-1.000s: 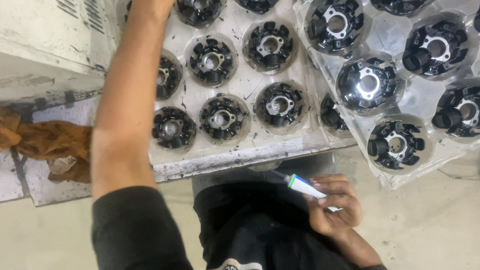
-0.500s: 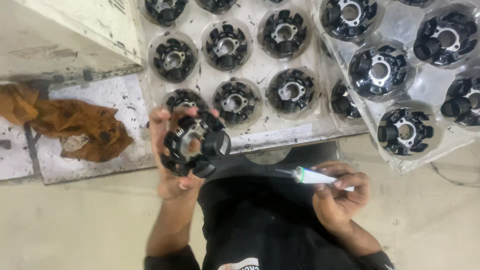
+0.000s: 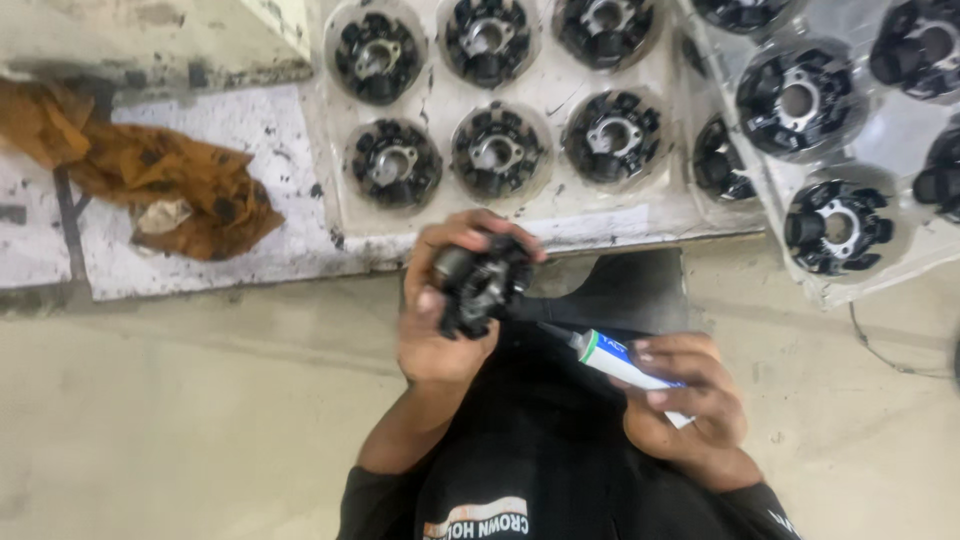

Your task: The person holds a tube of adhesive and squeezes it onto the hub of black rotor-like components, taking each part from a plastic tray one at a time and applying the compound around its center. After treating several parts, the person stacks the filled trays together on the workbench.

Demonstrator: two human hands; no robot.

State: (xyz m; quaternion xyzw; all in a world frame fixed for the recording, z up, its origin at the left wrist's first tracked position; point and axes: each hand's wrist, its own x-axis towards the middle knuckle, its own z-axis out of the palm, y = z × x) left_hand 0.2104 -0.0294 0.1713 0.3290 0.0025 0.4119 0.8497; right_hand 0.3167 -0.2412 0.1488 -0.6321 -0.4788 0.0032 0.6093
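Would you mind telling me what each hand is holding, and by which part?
The left hand grips a black round part around its rim. The right hand holds a white tube by its body, nozzle toward the part.

1. In the frame's centre, your left hand [image 3: 447,320] holds a round part [image 3: 480,283].
2. Lower right, your right hand [image 3: 685,405] holds a tube [image 3: 618,360], nozzle near the part.
3. Above them lies a tray [image 3: 560,215] of parts.
4. A rag [image 3: 150,170] lies upper left.
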